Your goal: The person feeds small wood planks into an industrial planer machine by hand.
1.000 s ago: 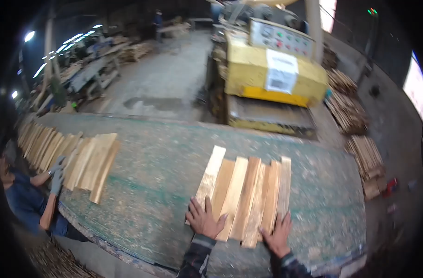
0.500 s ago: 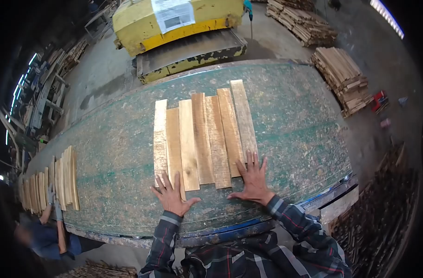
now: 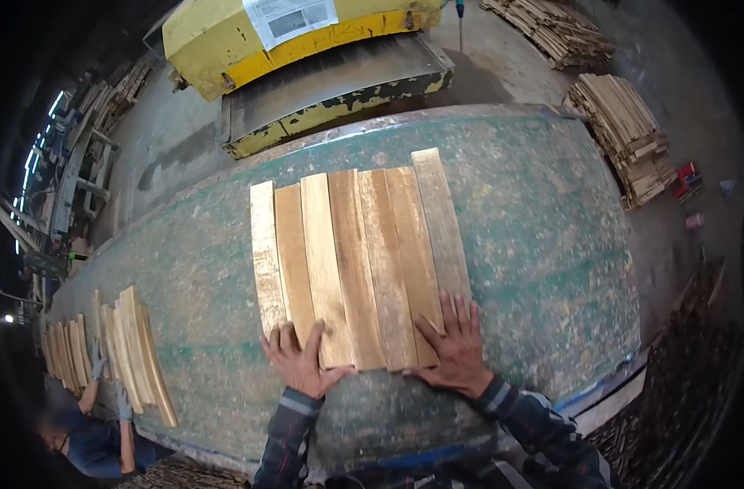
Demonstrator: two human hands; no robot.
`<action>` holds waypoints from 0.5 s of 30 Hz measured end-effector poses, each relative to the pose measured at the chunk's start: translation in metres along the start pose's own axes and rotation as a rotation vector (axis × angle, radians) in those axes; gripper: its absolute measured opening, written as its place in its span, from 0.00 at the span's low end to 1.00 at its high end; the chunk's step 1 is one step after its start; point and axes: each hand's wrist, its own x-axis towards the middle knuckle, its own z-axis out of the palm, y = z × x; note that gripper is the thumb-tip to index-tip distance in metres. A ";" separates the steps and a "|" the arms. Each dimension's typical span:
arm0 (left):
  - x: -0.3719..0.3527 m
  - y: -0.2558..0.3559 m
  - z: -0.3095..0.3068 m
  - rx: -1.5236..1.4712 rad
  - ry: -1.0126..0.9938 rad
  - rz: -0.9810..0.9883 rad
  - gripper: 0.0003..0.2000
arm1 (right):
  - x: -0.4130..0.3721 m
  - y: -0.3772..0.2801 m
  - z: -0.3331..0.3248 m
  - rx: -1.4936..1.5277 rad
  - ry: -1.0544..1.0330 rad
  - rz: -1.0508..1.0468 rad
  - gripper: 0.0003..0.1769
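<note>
Several thin wooden boards (image 3: 347, 269) lie side by side across the green, worn table, pushed close together with their far ends uneven. My left hand (image 3: 298, 363) rests at the near left corner of the row, fingertips on the leftmost boards and thumb along the near ends. Over the near right corner, my right hand (image 3: 457, 354) lies with fingers spread on the rightmost boards, its thumb at the near ends too. Both hands are open and press on the row without lifting it. A greyish board (image 3: 441, 220) at the right sticks out farthest at the back.
A yellow machine (image 3: 306, 41) with a flat bed stands beyond the table (image 3: 543, 212). At the left, a co-worker's gloved hands (image 3: 123, 401) touch another row of boards (image 3: 131, 350). Board stacks (image 3: 620, 122) stand on the floor at the right, near a red object (image 3: 686, 181).
The boards have come nearer to me and their gaps have narrowed; their near ends are more even. My hands have moved slightly down in view, thumbs now against the near ends.
</note>
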 end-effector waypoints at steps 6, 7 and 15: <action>0.099 -0.008 0.004 -0.037 -0.153 -0.060 0.49 | 0.109 0.037 -0.018 -0.018 -0.084 -0.052 0.53; 0.131 -0.014 0.006 -0.041 -0.134 -0.068 0.49 | 0.140 0.049 -0.019 -0.043 -0.073 -0.088 0.53; 0.501 -0.149 0.112 -0.145 0.214 -0.467 0.40 | 0.522 0.150 -0.002 -0.294 0.529 -0.289 0.43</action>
